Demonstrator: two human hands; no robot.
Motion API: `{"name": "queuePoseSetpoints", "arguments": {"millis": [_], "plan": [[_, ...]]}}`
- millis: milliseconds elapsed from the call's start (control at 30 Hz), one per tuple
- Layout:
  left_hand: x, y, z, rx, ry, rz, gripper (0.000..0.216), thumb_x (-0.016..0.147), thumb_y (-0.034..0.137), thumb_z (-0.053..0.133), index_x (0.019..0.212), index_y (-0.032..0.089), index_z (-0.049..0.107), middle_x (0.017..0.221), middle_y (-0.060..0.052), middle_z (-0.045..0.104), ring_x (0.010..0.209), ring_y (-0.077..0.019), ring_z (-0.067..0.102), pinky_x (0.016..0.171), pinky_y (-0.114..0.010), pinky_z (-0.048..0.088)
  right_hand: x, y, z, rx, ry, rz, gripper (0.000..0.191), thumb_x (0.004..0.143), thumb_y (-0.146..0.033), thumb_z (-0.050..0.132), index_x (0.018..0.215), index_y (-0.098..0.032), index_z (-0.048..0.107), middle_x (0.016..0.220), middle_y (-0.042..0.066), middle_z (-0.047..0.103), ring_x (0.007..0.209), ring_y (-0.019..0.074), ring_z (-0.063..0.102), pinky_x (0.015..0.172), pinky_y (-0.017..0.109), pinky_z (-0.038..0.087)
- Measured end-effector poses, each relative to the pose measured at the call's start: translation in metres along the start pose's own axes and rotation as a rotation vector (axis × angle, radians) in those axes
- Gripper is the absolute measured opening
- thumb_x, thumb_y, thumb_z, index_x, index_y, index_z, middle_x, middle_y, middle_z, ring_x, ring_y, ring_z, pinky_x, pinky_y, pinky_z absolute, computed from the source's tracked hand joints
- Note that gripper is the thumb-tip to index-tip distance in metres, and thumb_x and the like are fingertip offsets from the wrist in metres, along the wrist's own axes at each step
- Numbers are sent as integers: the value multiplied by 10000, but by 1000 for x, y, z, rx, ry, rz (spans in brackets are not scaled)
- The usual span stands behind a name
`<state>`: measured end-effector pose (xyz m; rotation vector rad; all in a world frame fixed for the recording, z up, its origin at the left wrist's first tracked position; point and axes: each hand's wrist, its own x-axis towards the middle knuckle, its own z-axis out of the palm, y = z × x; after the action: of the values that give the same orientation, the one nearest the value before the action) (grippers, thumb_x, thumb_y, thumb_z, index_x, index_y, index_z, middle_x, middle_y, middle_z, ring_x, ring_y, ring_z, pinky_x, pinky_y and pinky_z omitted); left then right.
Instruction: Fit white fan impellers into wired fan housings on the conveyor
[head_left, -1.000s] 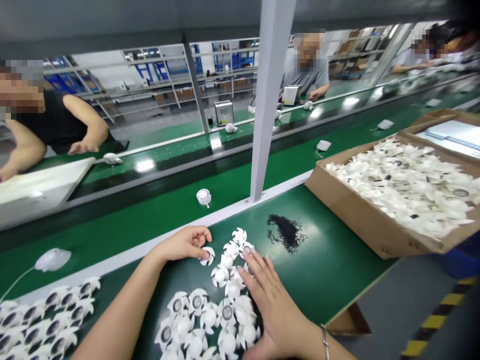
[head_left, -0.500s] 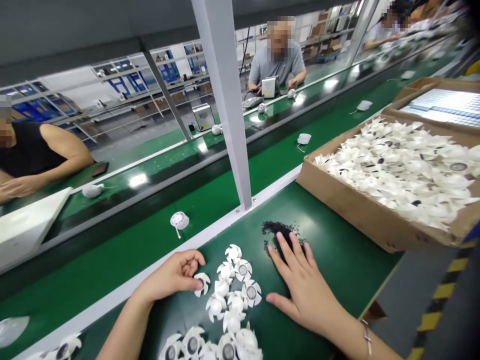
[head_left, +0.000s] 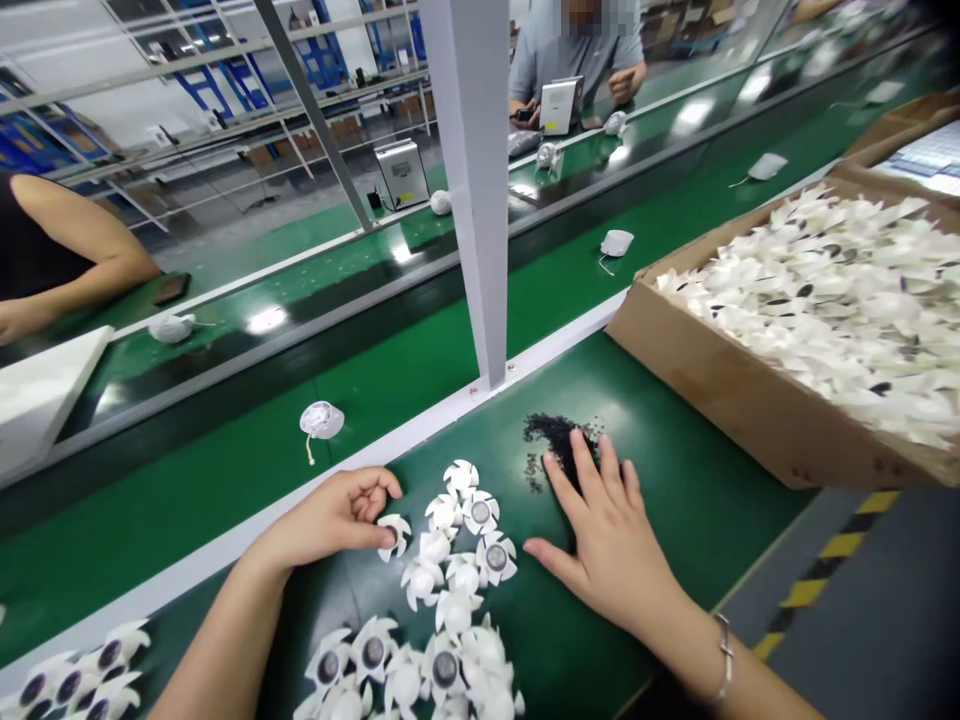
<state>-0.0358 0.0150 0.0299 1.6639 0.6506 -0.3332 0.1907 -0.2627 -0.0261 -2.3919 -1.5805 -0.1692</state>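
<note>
My left hand (head_left: 330,520) rests on the green bench, its fingers curled and pinching one small white fan blade (head_left: 392,534). My right hand (head_left: 611,545) lies flat with its fingers spread, the fingertips on a small heap of black bits (head_left: 551,440). Between my hands lies a cluster of several white fan blades (head_left: 450,580), some with a dark hub facing up. More white blades (head_left: 75,685) lie at the lower left edge.
A cardboard box (head_left: 735,390) full of white blades stands at the right. A white post (head_left: 476,190) rises from the bench edge. A white part with a wire (head_left: 322,420) sits on the green conveyor. Other people sit across the line at left and top.
My right hand left the fan blades and moved right onto the black heap, where it now stays. My left hand kept its pinch on one blade. The view tilted down.
</note>
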Motion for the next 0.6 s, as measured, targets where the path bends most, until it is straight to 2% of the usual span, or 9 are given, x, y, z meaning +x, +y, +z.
{"name": "queuePoseSetpoints", "arguments": {"millis": [67, 200, 300, 600], "plan": [[0, 1, 0, 14, 2, 9, 389, 720, 304, 811, 987, 185, 555, 651, 108, 344, 584, -63, 281, 551, -197, 293, 0, -1, 1, -4, -8, -6, 814, 898, -677, 482, 1539, -194, 350, 1661, 173, 90, 1504, 462, 60, 1103, 696, 295], [-1, 2, 0, 49, 6, 36, 384, 720, 306, 818, 981, 182, 565, 648, 107, 351, 592, -65, 286, 554, -200, 283, 2, -1, 2, -17, 11, 67, 836, 905, -667, 475, 1539, -139, 343, 1655, 202, 74, 1497, 480, 64, 1097, 708, 294], [-1, 1, -1, 57, 12, 47, 383, 726, 310, 817, 987, 183, 567, 653, 106, 352, 599, -67, 287, 563, -203, 284, 2, -2, 3, -1, 2, 11, 798, 893, -670, 496, 1519, -184, 394, 1663, 173, 67, 1496, 483, 65, 1096, 709, 297], [-1, 3, 0, 61, 13, 50, 404, 706, 308, 829, 983, 176, 567, 653, 108, 351, 596, -63, 292, 563, -200, 279, 2, 0, 4, -15, 18, 20, 808, 901, -662, 490, 1533, -175, 365, 1659, 189, 67, 1493, 489, 70, 1075, 724, 313]]}}
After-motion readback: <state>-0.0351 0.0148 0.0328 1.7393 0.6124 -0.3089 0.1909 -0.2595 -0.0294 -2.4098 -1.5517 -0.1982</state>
